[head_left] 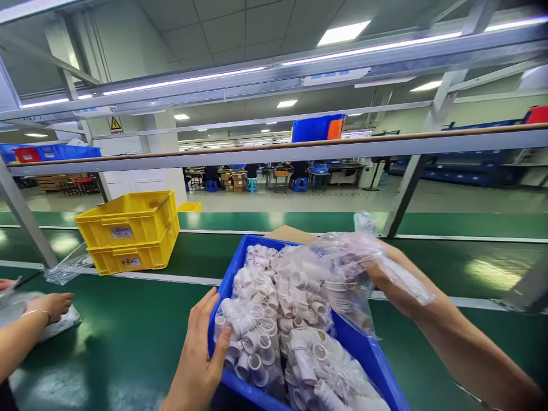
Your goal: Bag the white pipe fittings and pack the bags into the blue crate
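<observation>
A blue bin in front of me holds several clear plastic bags of white plastic pipe fittings. My left hand grips the bin's left wall, its thumb over the rim and its fingers along the outside. Over the bin's far right part, my right hand is closed on the gathered top of a clear plastic bag. White fittings show through that bag, and its loose film partly hides my right fingers. The bag's lower part hangs at the bin's right wall.
Two stacked yellow crates stand on the green bench at the left. Another person's hand rests by a plastic bag at the far left. Cardboard lies behind the bin. A shelf rail crosses overhead.
</observation>
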A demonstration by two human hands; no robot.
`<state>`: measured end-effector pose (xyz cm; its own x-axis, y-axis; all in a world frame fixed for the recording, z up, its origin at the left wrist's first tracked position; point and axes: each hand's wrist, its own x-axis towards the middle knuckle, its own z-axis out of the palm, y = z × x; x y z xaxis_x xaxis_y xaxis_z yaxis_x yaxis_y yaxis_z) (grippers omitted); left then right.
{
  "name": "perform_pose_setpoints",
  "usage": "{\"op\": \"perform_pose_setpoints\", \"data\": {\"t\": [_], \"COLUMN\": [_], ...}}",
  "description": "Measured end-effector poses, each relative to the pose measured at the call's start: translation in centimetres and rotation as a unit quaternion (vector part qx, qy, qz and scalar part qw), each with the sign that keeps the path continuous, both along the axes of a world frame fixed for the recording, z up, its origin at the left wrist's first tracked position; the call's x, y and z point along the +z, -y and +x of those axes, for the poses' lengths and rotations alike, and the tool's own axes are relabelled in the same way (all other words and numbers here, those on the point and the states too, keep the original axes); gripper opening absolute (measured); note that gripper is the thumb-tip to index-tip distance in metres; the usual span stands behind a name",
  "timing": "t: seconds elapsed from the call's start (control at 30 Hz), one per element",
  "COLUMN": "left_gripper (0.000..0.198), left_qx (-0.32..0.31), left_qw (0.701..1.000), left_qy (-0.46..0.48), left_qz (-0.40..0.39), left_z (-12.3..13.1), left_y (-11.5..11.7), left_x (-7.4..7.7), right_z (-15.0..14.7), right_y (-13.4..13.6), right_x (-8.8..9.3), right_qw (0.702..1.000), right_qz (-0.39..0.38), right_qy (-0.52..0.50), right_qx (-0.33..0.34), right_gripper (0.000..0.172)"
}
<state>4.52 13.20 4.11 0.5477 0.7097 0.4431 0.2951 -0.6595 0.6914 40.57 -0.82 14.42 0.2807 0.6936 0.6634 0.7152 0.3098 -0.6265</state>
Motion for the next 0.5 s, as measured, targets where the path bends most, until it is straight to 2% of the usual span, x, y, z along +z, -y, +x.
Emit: {"op": "perform_pose_setpoints", "data": {"t": [0.1,0.17,0.23,0.3,0.37,0.5], "left_gripper": [0.037,0.036,0.046,0.063,0.073,0.068], "left_qx": [-0.168,-0.293,-0.376,-0.417,-0.438,-0.436], "left_qw": [0.979,0.936,0.889,0.858,0.844,0.848], "left_qy": [-0.066,-0.127,-0.177,-0.212,-0.236,-0.247], "left_qz": [0.099,0.149,0.191,0.213,0.198,0.174], "left_z": [3.4,6.3,9.2,11.7,13.1,13.5], "left_y": [0.2,0.4,0.7,0.8,0.6,0.0], "left_x": [2.9,4.2,4.6,4.1,3.1,1.9], "right_z": [0.7,0.7,0.6,0.7,0.8,1.3], "right_y": [2.2,3.2,3.8,4.3,4.7,4.7], "right_x": [0.4,0.4,0.0,-0.4,-0.9,-1.6], "right_qw": [0.997,0.994,0.991,0.987,0.985,0.98], "right_qz": [0.005,0.002,-0.021,-0.043,-0.054,-0.078], "right_qy": [-0.073,-0.106,-0.13,-0.147,-0.153,-0.176], "right_qx": [-0.018,-0.029,-0.037,-0.054,-0.06,-0.053], "right_gripper": [0.045,0.046,0.048,0.046,0.044,0.04]}}
